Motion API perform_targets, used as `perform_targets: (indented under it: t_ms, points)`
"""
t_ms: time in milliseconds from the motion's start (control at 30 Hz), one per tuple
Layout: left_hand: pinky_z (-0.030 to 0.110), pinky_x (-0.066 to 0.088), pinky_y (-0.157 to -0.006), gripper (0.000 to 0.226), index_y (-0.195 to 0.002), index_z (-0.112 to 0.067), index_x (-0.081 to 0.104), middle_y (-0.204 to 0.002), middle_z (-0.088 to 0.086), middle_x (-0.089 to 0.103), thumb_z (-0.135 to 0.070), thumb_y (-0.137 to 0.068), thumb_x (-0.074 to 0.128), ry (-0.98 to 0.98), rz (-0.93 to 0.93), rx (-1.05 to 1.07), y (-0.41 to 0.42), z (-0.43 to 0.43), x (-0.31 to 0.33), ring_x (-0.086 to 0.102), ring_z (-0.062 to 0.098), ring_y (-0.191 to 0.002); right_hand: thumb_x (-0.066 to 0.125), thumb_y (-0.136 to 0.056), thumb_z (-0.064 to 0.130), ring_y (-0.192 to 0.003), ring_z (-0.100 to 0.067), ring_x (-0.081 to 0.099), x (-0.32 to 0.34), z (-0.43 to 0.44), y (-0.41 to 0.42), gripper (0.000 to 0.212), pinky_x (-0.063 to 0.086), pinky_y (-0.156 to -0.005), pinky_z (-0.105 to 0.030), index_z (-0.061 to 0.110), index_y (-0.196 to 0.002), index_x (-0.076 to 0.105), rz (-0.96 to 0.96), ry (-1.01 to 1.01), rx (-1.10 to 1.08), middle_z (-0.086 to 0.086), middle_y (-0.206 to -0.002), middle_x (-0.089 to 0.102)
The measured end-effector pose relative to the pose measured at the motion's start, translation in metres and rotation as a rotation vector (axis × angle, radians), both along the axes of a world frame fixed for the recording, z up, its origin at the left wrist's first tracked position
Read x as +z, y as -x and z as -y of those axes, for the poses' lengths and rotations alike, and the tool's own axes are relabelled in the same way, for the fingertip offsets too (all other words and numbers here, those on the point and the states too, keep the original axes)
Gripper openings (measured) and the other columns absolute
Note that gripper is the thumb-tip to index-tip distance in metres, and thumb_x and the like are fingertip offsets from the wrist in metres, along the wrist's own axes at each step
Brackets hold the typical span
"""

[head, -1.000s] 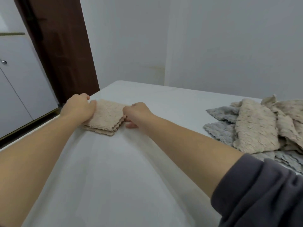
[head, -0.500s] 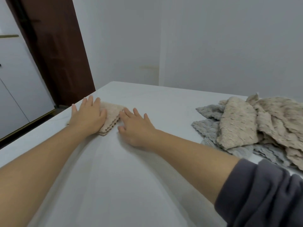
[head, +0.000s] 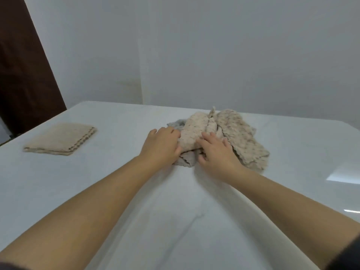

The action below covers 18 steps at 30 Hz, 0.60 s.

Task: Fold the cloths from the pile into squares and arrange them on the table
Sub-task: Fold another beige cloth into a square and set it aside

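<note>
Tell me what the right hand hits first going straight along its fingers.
The beige cloth atop the pile: the right hand seems to be touching it, though depth is unclear.

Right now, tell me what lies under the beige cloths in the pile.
Grey cloth shows beneath the beige cloths, at the near edge and far left. The beige layers hide how many grey pieces there are.

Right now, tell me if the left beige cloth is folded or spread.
Folded: the beige cloth lies flat, stacked layer edges showing.
</note>
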<state>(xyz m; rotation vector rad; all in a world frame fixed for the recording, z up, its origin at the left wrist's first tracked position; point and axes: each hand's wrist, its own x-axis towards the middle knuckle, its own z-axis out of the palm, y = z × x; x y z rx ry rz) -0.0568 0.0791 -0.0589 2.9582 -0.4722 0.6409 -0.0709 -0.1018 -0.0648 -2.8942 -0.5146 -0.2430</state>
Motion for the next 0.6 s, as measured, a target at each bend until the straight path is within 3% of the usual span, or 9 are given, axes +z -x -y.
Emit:
perform_targets:
  t_ms: [133,167,233,300,467,600]
  points:
    - [0.036,0.037,-0.084,0.026,-0.112,-0.018,0.054,-0.114,0.000,0.056,-0.033,-0.091,0.049,-0.023,0.002,-0.026,-0.004,0.058,-0.007,0.051,0.022,-0.106,0.043,-0.096,0.026,-0.148,-0.025,0.014,-0.003,0.048,0.008,0.047,0.015,-0.118,-0.049,0.022,-0.142,0.042,-0.013,-0.003,-0.070,-0.002,-0.156,0.026]
    - [0.035,0.037,-0.081,0.028,-0.115,-0.019,0.053,-0.115,0.001,0.055,-0.032,-0.090,0.050,0.003,-0.012,-0.028,-0.005,0.070,-0.009,0.050,0.023,-0.106,0.045,-0.094,0.024,-0.145,-0.028,0.020,-0.003,0.055,0.008,0.047,0.022,-0.116,-0.047,0.022,-0.141,0.044,-0.005,-0.020,-0.075,-0.002,-0.152,0.031]
    - [0.036,0.038,-0.082,0.043,-0.130,-0.021,0.045,-0.120,0.001,0.054,-0.031,-0.090,0.053,0.062,-0.049,-0.035,-0.007,0.090,-0.013,0.049,0.024,-0.109,0.048,-0.089,0.018,-0.127,-0.028,0.040,-0.003,0.066,0.006,0.042,0.040,-0.098,-0.041,0.018,-0.131,0.049,0.043,-0.072,-0.084,-0.004,-0.134,0.042]
    - [0.038,0.039,-0.084,0.057,-0.144,-0.027,0.032,-0.121,0.002,0.053,-0.031,-0.091,0.052,0.101,-0.096,-0.025,-0.010,0.102,-0.014,0.049,0.025,-0.111,0.048,-0.090,0.013,-0.112,-0.029,0.050,0.000,0.074,0.005,0.038,0.045,-0.085,-0.039,0.015,-0.128,0.050,0.059,-0.200,-0.125,-0.006,-0.126,0.046]
    - [0.035,0.039,-0.081,0.028,-0.121,-0.025,0.060,-0.112,-0.002,0.063,-0.024,-0.099,0.042,0.050,0.013,-0.007,-0.015,0.106,-0.018,0.054,0.021,-0.103,0.046,-0.091,0.008,-0.099,-0.024,0.060,0.002,0.091,-0.006,0.029,0.050,-0.078,-0.036,0.018,-0.114,0.060,0.054,-0.358,-0.298,-0.002,-0.108,0.066]
    - [0.033,0.045,-0.079,0.026,-0.116,-0.021,0.066,-0.111,-0.004,0.065,-0.018,-0.095,0.051,0.269,0.105,-0.046,-0.013,0.103,-0.015,0.060,0.020,-0.099,0.061,-0.085,0.032,-0.088,-0.017,0.058,0.001,0.090,-0.007,0.013,0.051,-0.072,-0.034,0.022,-0.093,0.062,0.035,-0.338,-0.296,0.007,-0.095,0.061]
